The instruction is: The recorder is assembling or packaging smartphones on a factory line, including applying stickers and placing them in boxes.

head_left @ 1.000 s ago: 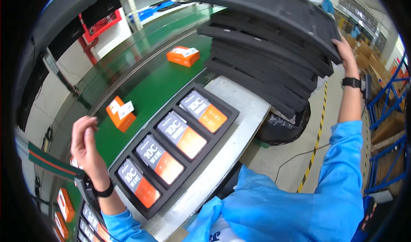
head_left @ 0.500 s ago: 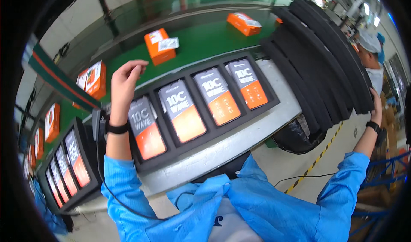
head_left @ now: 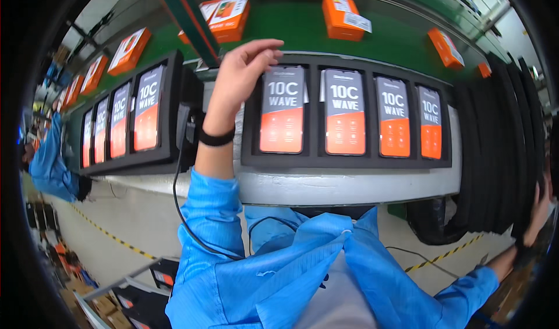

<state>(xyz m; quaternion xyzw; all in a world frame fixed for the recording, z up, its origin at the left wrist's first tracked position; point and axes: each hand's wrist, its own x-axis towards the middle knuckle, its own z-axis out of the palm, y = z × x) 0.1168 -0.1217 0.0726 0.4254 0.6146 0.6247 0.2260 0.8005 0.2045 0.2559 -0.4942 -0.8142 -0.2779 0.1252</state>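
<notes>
- Head view: your black tray [head_left: 349,161] lies ahead on the pale bench [head_left: 349,185], long axis left-right; four phones [head_left: 345,112] inside point away, grey ends far.
- Your left hand [head_left: 246,70] hides its far-left corner; fingers loosely bent, thumb apart.
- Your right hand [head_left: 540,210] at tray stack [head_left: 492,148], dim; can't tell fingers.
</notes>
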